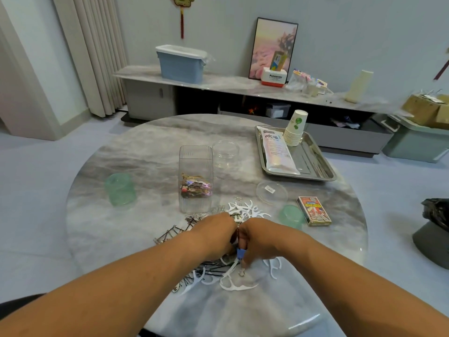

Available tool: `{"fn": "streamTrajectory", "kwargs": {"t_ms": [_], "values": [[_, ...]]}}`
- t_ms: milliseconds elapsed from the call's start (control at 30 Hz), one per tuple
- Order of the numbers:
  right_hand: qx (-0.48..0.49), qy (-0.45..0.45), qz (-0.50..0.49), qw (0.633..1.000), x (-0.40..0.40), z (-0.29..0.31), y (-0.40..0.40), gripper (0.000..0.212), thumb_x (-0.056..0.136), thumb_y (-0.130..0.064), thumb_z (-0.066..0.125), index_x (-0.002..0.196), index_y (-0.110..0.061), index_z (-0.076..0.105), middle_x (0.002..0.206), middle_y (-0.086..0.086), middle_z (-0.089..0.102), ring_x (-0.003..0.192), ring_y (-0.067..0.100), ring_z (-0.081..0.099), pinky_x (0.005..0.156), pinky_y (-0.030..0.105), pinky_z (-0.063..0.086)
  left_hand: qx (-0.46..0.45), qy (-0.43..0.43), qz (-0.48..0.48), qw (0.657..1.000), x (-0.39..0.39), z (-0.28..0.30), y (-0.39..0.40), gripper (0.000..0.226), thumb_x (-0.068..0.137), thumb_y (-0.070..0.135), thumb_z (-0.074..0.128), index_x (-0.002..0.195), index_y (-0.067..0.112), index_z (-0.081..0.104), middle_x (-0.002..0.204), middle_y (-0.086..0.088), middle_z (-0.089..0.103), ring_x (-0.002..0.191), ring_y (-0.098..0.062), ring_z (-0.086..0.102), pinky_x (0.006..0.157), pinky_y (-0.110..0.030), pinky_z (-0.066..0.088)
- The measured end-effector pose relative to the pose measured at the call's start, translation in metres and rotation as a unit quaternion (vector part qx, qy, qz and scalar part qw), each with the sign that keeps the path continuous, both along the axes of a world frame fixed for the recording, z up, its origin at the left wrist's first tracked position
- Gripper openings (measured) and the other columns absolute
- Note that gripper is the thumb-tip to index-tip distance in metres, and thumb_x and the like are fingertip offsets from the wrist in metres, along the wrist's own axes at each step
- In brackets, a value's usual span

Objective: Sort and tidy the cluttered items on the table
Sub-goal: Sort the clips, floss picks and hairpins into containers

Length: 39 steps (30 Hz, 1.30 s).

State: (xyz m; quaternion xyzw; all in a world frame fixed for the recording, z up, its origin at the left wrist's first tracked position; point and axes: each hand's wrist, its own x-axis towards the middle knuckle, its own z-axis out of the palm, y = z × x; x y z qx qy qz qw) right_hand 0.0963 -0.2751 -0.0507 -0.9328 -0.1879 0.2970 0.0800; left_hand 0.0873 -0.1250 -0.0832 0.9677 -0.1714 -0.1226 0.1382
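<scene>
A heap of black hairpins (170,233), white floss picks (245,210) and paper clips lies on the round marble table (150,166). Both hands meet over this heap. My left hand (216,235) and my right hand (261,239) have their fingers curled together around a small blue binder clip (240,253), whose wire handle hangs below. Which hand holds the clip more firmly I cannot tell. A tall clear square box (195,166) behind the heap holds several small colourful items. A clear round jar (226,154) stands beside it.
A green jar (120,189) stands at the left. A clear lid (272,192), a green lid (291,216) and a card box (314,210) lie at the right. A metal tray (318,171) holds a packet and stacked paper cups (295,130).
</scene>
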Motion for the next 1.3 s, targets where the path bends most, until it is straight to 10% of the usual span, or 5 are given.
{"fn": "streamTrajectory", "kwargs": {"t_ms": [233, 733, 967, 1300], "values": [[0.139, 0.038, -0.114, 0.983, 0.027, 0.034, -0.023, 0.023, 0.077, -0.017, 0.088, 0.088, -0.018, 0.068, 0.073, -0.004, 0.071, 0.061, 0.007, 0.064, 0.054, 0.019, 0.048, -0.173, 0.115, 0.045, 0.977, 0.007, 0.031, 0.015, 0.014, 0.085, 0.029, 0.078, 0.094, 0.018, 0.077, 0.091, 0.004, 0.076, 0.075, -0.007, 0.066, 0.064, -0.023, 0.051], [0.410, 0.152, -0.246, 0.865, 0.031, 0.039, -0.002, 0.017, 0.087, -0.003, 0.075, 0.099, -0.007, 0.064, 0.083, 0.009, 0.069, 0.068, 0.013, 0.068, 0.058, 0.020, 0.055, -0.598, 0.413, 0.226, 0.649, 0.015, 0.062, 0.062, 0.014, 0.097, 0.009, 0.059, 0.103, -0.001, 0.066, 0.094, -0.016, 0.072, 0.084, -0.020, 0.072, 0.085, -0.036, 0.060], [0.452, 0.048, -0.249, 0.855, 0.033, 0.032, 0.023, 0.018, 0.084, 0.005, 0.076, 0.096, -0.002, 0.064, 0.072, 0.012, 0.071, 0.061, 0.018, 0.069, 0.060, 0.026, 0.059, -0.612, 0.348, 0.252, 0.664, 0.018, 0.072, 0.072, 0.024, 0.090, 0.007, 0.067, 0.111, -0.003, 0.061, 0.097, -0.020, 0.071, 0.085, -0.023, 0.072, 0.083, -0.038, 0.061], [0.522, 0.003, -0.233, 0.820, 0.050, 0.031, 0.076, 0.020, 0.095, 0.007, 0.063, 0.113, 0.000, 0.069, 0.092, 0.015, 0.071, 0.075, 0.018, 0.071, 0.075, 0.027, 0.063, -0.527, 0.129, 0.290, 0.788, 0.032, 0.089, 0.102, 0.017, 0.096, 0.000, 0.064, 0.112, 0.000, 0.065, 0.088, -0.015, 0.067, 0.074, -0.017, 0.065, 0.074, -0.030, 0.063]]}}
